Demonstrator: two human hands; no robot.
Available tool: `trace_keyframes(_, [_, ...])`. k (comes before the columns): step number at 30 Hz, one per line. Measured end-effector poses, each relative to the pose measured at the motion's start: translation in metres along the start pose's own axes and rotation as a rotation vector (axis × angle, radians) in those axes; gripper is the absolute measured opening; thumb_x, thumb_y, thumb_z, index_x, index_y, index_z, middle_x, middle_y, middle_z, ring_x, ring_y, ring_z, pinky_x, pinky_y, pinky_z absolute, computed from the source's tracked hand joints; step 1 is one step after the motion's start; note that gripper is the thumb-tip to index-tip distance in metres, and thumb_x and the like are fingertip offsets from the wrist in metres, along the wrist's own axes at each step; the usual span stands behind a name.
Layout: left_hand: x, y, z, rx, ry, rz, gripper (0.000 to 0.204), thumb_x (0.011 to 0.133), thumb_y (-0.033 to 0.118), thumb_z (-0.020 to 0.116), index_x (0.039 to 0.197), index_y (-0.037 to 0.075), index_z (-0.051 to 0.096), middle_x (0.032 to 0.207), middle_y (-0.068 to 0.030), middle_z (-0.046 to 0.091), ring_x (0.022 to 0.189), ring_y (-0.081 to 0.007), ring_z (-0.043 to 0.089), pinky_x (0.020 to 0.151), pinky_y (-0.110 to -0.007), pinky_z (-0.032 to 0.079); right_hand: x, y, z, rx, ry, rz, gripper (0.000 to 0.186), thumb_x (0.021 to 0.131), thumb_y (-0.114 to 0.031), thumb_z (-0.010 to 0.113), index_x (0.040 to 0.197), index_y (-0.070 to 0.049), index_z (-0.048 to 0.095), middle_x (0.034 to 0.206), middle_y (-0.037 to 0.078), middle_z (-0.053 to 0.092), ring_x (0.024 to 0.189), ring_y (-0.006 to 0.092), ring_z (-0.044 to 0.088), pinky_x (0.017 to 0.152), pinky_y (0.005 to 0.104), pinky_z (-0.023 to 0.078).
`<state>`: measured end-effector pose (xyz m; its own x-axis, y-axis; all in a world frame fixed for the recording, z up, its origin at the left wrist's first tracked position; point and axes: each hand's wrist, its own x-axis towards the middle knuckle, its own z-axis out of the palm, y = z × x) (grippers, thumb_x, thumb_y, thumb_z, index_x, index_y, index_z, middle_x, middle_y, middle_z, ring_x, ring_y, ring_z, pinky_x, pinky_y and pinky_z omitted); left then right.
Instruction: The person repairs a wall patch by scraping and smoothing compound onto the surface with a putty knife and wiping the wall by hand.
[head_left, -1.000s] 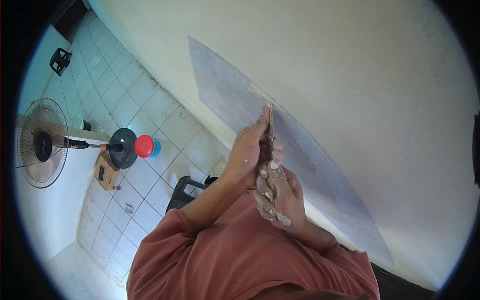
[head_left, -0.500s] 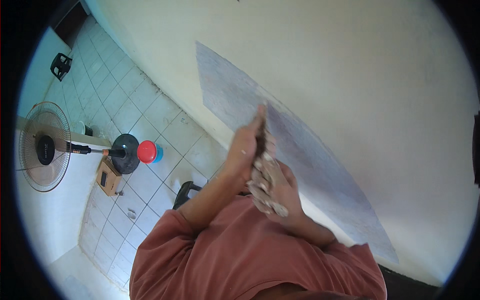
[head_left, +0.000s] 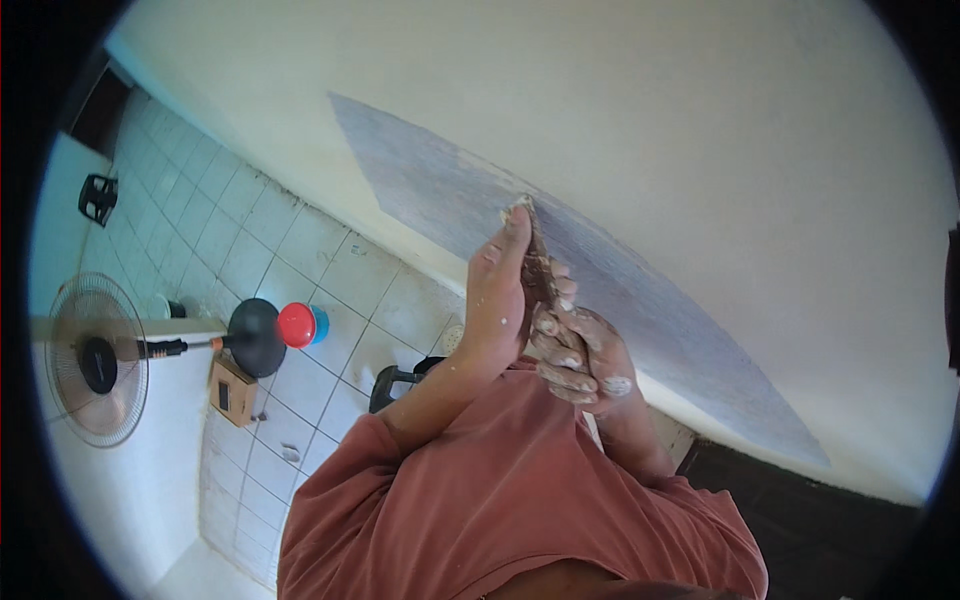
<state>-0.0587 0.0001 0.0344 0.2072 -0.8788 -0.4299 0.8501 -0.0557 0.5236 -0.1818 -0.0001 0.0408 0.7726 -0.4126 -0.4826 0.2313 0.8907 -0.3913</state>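
My hands meet in front of my chest, both smeared with pale, pasty material. My left hand (head_left: 497, 290) points up and away, its thumb lying along a narrow, dark brown, streaked surface (head_left: 538, 275). Whether that is a flat tool or a shaded, coated palm, I cannot make out. Pale fingertips show on its far side. Just below and to the right, the fingers of my right hand (head_left: 590, 350) curl closed against its lower end; what lies inside them is hidden. Behind both hands, the wall (head_left: 720, 170) carries a long grey-violet patch (head_left: 640, 300).
To the left, a standing fan (head_left: 98, 360) rises from a round black base (head_left: 257, 338). Beside it are a blue tub with a red lid (head_left: 297, 325) and a cardboard box (head_left: 232, 391). A black stool (head_left: 98, 199) stands far off on the tiled floor (head_left: 325, 255).
My right hand has shifted up and right, its fingers curling tighter beside my left. My left hand stays nearly in place. The view has turned, so the fan and patch sit lower.
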Motion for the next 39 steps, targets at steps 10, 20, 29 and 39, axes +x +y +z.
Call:
trace_keyframes(10, [-0.003,-0.015,0.004,-0.068,-0.077,0.042,0.033,0.086,0.038,0.05,0.074,0.009,0.045,0.054,-0.0048,0.049,0.043,-0.0126,0.052,0.042,-0.024,0.045,-0.023,-0.001,0.011,0.088,0.044,0.005,0.023,0.092,-0.025,0.036,0.082,-0.005,0.041,0.053,0.0,0.037,0.029,0.0067,0.029,0.023,0.0183,0.024])
trace_keyframes(20, [-0.001,-0.005,0.009,0.021,0.062,0.093,0.041,0.087,0.044,0.046,0.065,0.009,0.043,0.053,-0.0022,0.044,0.042,-0.0097,0.043,0.04,-0.021,0.037,-0.01,-0.006,0.024,-0.207,0.131,-0.031,0.026,0.092,-0.028,0.039,0.081,-0.005,0.042,0.054,-0.003,0.036,0.034,0.0044,0.033,0.027,0.0183,0.028])
trace_keyframes(29, [0.003,0.009,0.005,0.112,0.093,0.088,0.045,0.084,0.049,0.047,0.065,0.008,0.043,0.051,-0.0028,0.043,0.043,-0.0097,0.045,0.04,-0.02,0.038,-0.001,0.002,0.04,-0.214,0.155,-0.108,0.023,0.092,-0.027,0.038,0.088,-0.005,0.042,0.059,-0.001,0.04,0.035,0.0075,0.035,0.027,0.0196,0.028])
trace_keyframes(39, [0.014,0.022,-0.006,0.05,0.132,0.121,0.044,0.083,0.048,0.051,0.064,0.009,0.045,0.051,-0.0057,0.049,0.038,-0.0104,0.047,0.037,-0.021,0.039,0.018,-0.002,0.042,-0.18,0.042,-0.091,0.023,0.093,-0.027,0.036,0.087,-0.006,0.041,0.058,-0.001,0.04,0.038,0.0072,0.037,0.029,0.0194,0.03])
